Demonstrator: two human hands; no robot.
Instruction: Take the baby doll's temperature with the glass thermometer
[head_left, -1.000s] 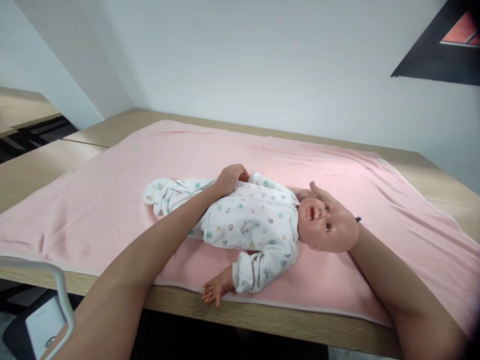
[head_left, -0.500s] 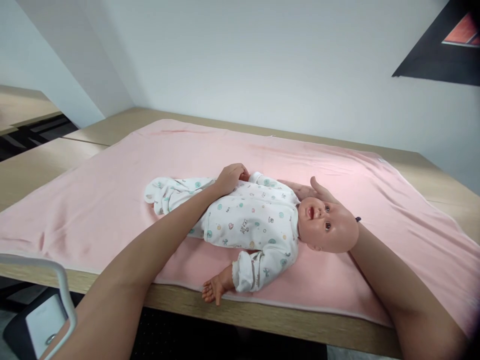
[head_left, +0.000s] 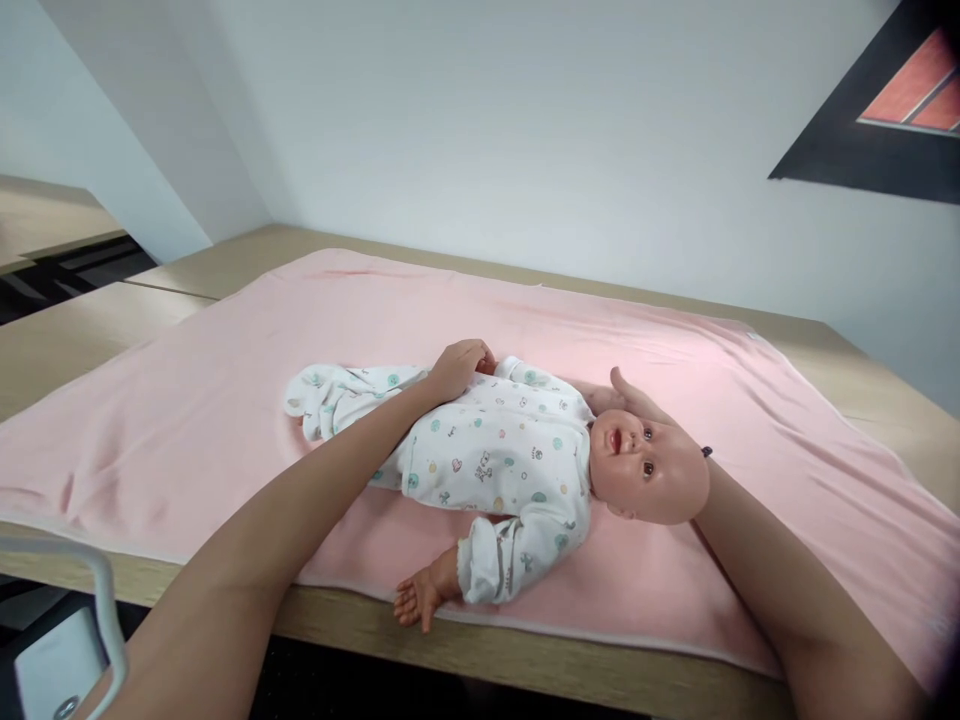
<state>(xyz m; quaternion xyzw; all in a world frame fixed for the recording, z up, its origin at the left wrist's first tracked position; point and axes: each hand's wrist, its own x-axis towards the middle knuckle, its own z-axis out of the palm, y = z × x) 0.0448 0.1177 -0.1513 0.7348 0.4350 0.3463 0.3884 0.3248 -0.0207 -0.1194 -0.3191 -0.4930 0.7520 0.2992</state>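
A doll [head_left: 495, 450] lay face-up across the pink blanket [head_left: 195, 400], between the person's two arms.
From the left, its feet came first, in a white patterned sleepsuit [head_left: 352, 395]; the left hand [head_left: 454, 370] was curled loosely, its fingers bent around the doll's far hand [head_left: 487, 364], their tips mostly hidden. Below, the doll's near hand [head_left: 420, 595] lay palm-up with fingers apart at the edge of the table [head_left: 525, 665]. The right hand [head_left: 616, 396] was open, its thumb raised apart from the fingers, reaching behind the doll's neck and shoulder; how its palm met them could not be seen. The bald head [head_left: 660, 472] rested against that forearm.
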